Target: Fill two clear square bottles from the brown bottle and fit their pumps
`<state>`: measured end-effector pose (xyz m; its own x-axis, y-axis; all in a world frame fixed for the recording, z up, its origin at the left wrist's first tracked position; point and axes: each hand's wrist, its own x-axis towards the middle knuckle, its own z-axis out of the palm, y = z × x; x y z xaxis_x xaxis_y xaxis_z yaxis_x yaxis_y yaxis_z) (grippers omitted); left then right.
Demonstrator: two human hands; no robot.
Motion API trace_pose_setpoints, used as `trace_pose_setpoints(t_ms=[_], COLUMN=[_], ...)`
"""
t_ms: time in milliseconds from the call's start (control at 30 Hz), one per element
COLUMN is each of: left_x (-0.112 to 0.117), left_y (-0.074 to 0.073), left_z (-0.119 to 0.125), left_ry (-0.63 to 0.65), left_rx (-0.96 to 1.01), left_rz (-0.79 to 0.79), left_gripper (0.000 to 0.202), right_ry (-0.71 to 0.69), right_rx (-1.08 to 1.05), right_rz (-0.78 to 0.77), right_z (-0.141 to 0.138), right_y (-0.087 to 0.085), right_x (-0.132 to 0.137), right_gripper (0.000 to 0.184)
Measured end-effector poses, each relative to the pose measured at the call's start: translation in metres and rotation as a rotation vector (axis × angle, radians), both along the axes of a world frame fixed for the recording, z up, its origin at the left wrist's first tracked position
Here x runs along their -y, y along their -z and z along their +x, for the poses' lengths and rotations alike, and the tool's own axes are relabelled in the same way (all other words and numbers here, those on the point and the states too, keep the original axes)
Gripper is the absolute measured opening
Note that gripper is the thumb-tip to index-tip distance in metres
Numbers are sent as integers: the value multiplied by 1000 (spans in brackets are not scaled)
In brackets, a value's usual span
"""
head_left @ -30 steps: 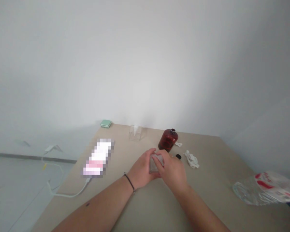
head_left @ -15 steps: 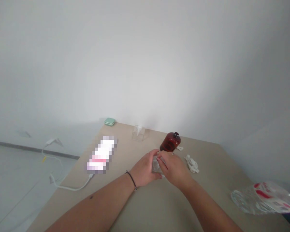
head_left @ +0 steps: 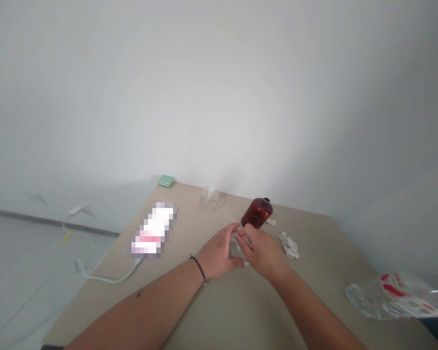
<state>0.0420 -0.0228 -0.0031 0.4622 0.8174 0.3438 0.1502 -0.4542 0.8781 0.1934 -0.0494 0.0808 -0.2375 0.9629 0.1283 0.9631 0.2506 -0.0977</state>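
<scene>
Beige flat tabletop [head_left: 222, 311]: carries all below.
Crinkled clear plastic bag with red print [head_left: 390, 296]: at the right edge.
My left hand [head_left: 217, 253]: cupped round the small clear plastic container [head_left: 236, 247], mid-tabletop.
My right hand [head_left: 264, 253]: gripping the same container from the other side.
Round dark red bottle [head_left: 257, 213]: just behind my hands.

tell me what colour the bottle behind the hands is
Dark red, see-through, with a dark neck: the bottle shows best in the head view, the only one here.

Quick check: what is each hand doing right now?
Left hand: closed around the small clear object.
Right hand: fingers closed on the same object, at its top.
</scene>
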Motion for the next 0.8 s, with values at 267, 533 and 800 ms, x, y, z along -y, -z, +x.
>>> trace_pose_setpoints(t_ms=[267,533,800], left_x=[2,1,2], left_y=[-2,0,1], left_z=[-1,-1,-1], left_ry=[-5,-15,-25], left_rx=[-16,-38,-48], left_rz=[-3,14,0], left_gripper=[92,95,97], right_ry=[326,11,118], right_rx=[115,-148,-50], right_rz=[17,-160,-112], right_z=[-28,-3,-6], right_y=[-1,-17,-8], right_x=[8,5,6], right_gripper=[26,21,22])
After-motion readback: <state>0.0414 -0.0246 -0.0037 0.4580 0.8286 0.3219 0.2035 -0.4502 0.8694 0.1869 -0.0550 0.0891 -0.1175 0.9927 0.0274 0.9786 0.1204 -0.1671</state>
